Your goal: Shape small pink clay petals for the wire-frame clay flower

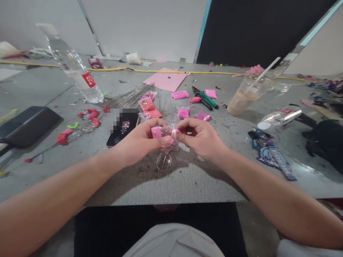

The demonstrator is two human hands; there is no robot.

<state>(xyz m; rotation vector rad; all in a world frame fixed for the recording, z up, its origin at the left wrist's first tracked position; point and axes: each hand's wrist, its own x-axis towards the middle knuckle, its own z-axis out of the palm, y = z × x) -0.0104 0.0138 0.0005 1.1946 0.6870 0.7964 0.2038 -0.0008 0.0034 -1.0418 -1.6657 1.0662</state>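
My left hand (pixel 142 140) and my right hand (pixel 199 137) meet over the middle of the grey table (pixel 187 182). Both pinch a small clear plastic bag of pink material (pixel 164 132) between thumb and fingers, one hand at each side. Under the hands a small clear ring of wire (pixel 164 161) lies on the table. Just beyond the hands lie several more small bags of pink material (pixel 183 112) and a bundle of thin wires (pixel 131 97).
A phone (pixel 122 127) lies left of my hands, with red and pink crafted pieces (pixel 91 116) beside it. Green-handled pliers (pixel 205 98), a pink sheet (pixel 166 80), a water bottle (pixel 72 64), an iced drink cup (pixel 245 96), keys (pixel 261 141) and a black case (pixel 25 125) stand around.
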